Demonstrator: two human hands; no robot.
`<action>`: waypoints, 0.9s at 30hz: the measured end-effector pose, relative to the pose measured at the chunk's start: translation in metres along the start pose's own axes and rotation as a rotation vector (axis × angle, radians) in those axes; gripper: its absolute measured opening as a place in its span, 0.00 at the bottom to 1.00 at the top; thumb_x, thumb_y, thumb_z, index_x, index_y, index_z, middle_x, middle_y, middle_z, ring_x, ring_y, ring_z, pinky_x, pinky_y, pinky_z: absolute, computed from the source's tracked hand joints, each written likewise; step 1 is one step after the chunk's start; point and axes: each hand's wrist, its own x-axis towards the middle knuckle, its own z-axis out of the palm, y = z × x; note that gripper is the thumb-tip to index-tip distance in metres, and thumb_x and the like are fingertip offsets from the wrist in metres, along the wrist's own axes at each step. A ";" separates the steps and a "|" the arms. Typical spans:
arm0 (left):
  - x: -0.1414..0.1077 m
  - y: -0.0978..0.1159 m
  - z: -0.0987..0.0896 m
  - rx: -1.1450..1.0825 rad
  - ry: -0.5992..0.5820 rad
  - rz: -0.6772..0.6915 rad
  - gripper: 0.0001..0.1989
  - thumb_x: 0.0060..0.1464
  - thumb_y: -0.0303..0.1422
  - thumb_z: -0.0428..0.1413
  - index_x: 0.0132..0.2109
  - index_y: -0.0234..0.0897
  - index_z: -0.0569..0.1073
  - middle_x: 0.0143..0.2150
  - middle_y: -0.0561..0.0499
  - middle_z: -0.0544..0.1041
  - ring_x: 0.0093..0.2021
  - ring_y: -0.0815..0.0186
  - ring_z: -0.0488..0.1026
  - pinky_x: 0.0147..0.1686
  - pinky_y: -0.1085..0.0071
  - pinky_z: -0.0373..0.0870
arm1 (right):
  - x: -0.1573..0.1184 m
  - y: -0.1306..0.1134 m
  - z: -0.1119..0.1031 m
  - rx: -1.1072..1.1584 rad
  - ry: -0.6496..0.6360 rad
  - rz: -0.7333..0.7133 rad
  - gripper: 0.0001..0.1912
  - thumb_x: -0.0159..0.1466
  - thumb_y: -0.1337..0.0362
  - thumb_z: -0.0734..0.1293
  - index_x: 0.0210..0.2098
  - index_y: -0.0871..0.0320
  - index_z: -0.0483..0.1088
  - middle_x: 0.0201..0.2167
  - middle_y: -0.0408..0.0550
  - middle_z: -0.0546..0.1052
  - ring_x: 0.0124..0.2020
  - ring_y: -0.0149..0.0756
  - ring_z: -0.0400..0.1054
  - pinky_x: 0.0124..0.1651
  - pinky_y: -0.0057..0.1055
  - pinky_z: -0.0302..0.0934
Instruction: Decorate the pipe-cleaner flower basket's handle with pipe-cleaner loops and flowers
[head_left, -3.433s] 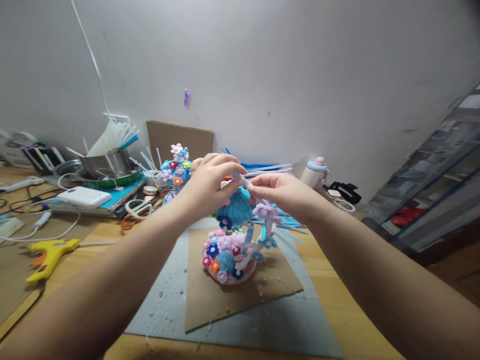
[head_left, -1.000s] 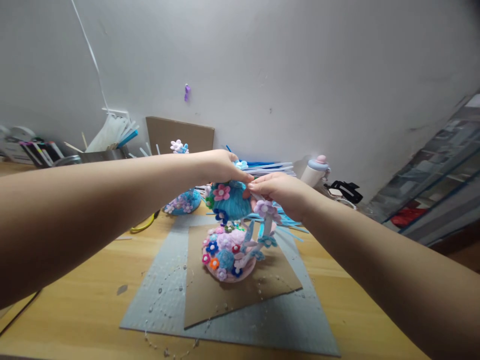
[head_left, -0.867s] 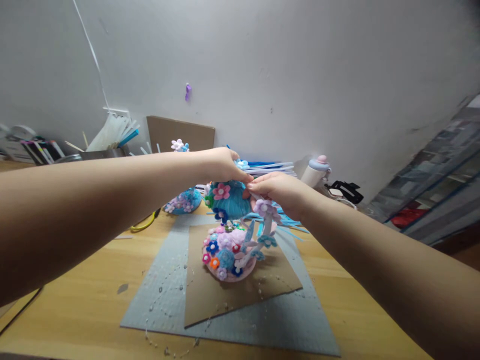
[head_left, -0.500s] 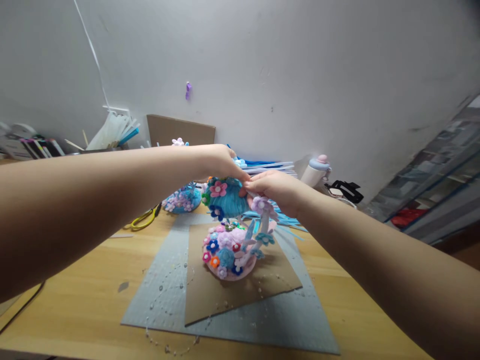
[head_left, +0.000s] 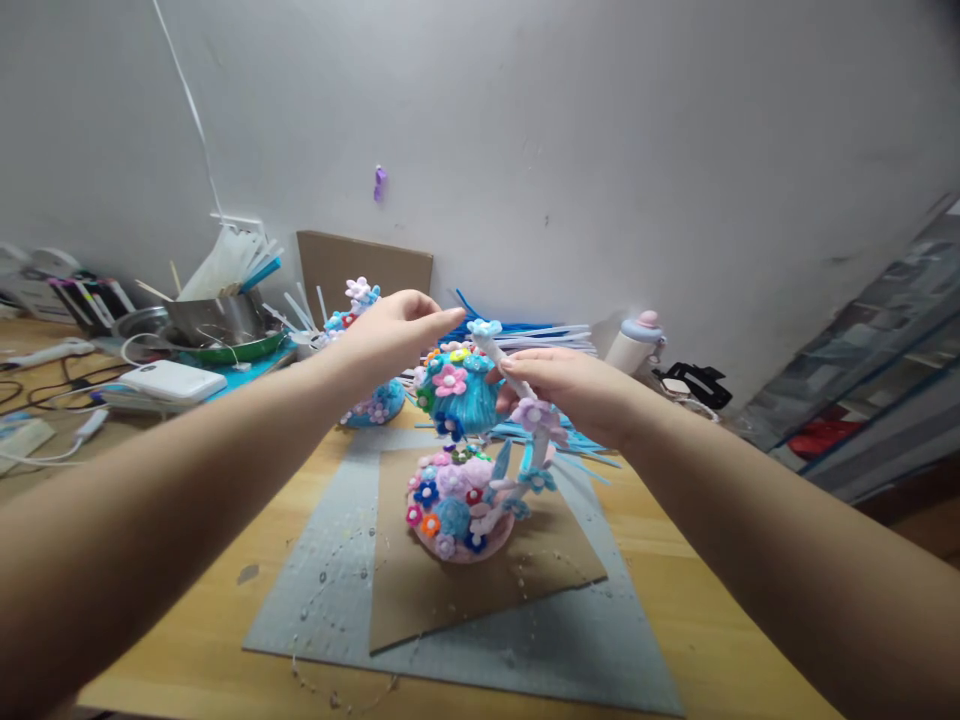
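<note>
A pipe-cleaner flower ornament stands on a sheet of cardboard (head_left: 427,610). Its round pink base (head_left: 480,545) is packed with small coloured flowers. From the base's right side rises a curved, pale pipe-cleaner stem (head_left: 534,460) with a light blue flower (head_left: 484,327) at its tip. Beside the stem hangs a blue dome (head_left: 472,395) trimmed with flowers. My right hand (head_left: 574,390) pinches the upper stem between thumb and fingers, next to the dome. My left hand (head_left: 405,325) is held left of the tip, thumb stretched out, apart from the ornament and with nothing visible in it.
Behind my left hand is another flower ornament (head_left: 379,405). Blue and white pipe cleaners (head_left: 555,338) lie along the wall. A bottle (head_left: 634,340) and a black hair clip (head_left: 694,382) stand at right. A metal pot (head_left: 217,320), power bank (head_left: 172,380) and cables are at left. A beaded string (head_left: 322,578) lies in front.
My left hand has let go of the stem's top and drawn back left, uncovering the tip flower and dome. My right hand keeps its pinch on the stem.
</note>
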 end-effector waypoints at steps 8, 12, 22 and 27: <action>-0.037 -0.105 0.040 -0.378 0.350 -0.355 0.09 0.52 0.38 0.49 0.40 0.42 0.65 0.45 0.50 0.73 0.49 0.61 0.68 0.46 0.69 0.64 | -0.031 0.015 -0.019 -0.167 0.401 -0.280 0.11 0.63 0.56 0.63 0.39 0.54 0.71 0.36 0.47 0.76 0.39 0.38 0.69 0.46 0.34 0.62; -0.041 -0.160 0.069 -0.424 0.091 -0.547 0.15 0.50 0.44 0.53 0.38 0.38 0.69 0.43 0.43 0.75 0.47 0.54 0.72 0.41 0.65 0.67 | -0.059 0.086 -0.014 0.286 0.790 -0.298 0.13 0.62 0.53 0.65 0.46 0.46 0.66 0.47 0.44 0.72 0.49 0.38 0.68 0.53 0.37 0.63; -0.050 -0.166 0.085 -0.696 -0.279 -0.646 0.26 0.49 0.54 0.55 0.46 0.39 0.70 0.42 0.44 0.79 0.48 0.59 0.75 0.47 0.69 0.68 | -0.102 0.164 0.084 1.110 0.341 0.385 0.30 0.62 0.43 0.62 0.57 0.53 0.62 0.55 0.54 0.73 0.59 0.43 0.65 0.63 0.43 0.55; -0.060 -0.161 0.079 -0.738 -0.236 -0.691 0.26 0.50 0.55 0.54 0.46 0.40 0.70 0.44 0.44 0.78 0.49 0.58 0.74 0.46 0.69 0.68 | -0.091 0.162 0.087 1.111 0.339 0.282 0.28 0.63 0.44 0.61 0.57 0.51 0.63 0.56 0.49 0.73 0.61 0.38 0.63 0.65 0.38 0.52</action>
